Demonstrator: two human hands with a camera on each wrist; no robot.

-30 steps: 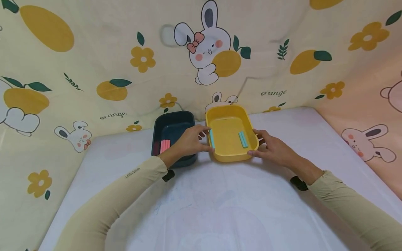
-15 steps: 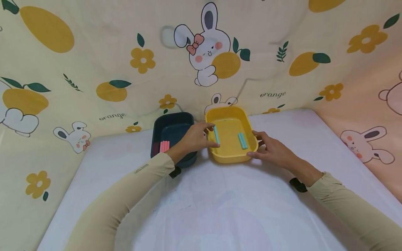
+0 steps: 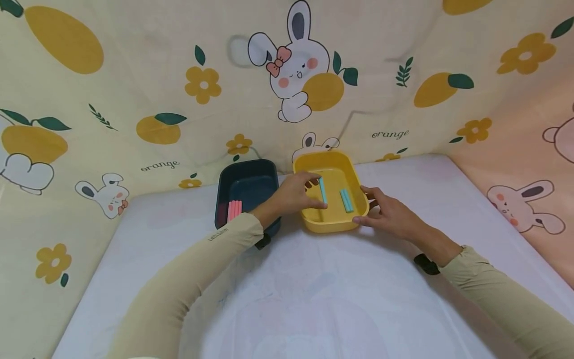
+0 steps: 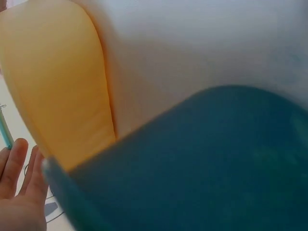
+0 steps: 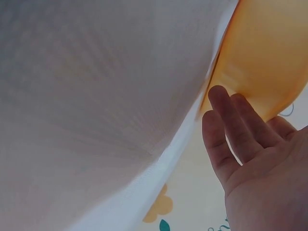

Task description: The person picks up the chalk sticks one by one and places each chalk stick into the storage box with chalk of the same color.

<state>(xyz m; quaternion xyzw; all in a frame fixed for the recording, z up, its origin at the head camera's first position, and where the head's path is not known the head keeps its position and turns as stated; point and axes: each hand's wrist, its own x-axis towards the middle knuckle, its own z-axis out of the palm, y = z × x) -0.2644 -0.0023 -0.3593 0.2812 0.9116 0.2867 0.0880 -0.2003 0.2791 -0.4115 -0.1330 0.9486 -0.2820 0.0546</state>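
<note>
My left hand [image 3: 296, 192] pinches a turquoise chalk stick [image 3: 323, 191] lengthwise between thumb and forefinger, over the left part of a yellow box [image 3: 329, 227]. Inside that box, more turquoise chalk sticks [image 3: 347, 200] lie side by side near the right wall. My right hand [image 3: 390, 212] grips the box's near right corner, thumb at the front and fingers along the outer right side. In the left wrist view the held chalk stick [image 4: 5, 131] shows at the left edge. The right wrist view shows the right fingers [image 5: 236, 120] against the yellow wall.
A dark blue box [image 3: 248, 172] stands just left of the yellow one, with several pink chalk sticks [image 3: 234, 210] in it. My left forearm crosses its near right corner. Both boxes stand on a white cloth [image 3: 296, 289], before a printed curtain [image 3: 251, 109].
My left hand has carried the chalk stick rightward from the yellow box's left rim to over its inside. The right hand keeps its place at the corner.
</note>
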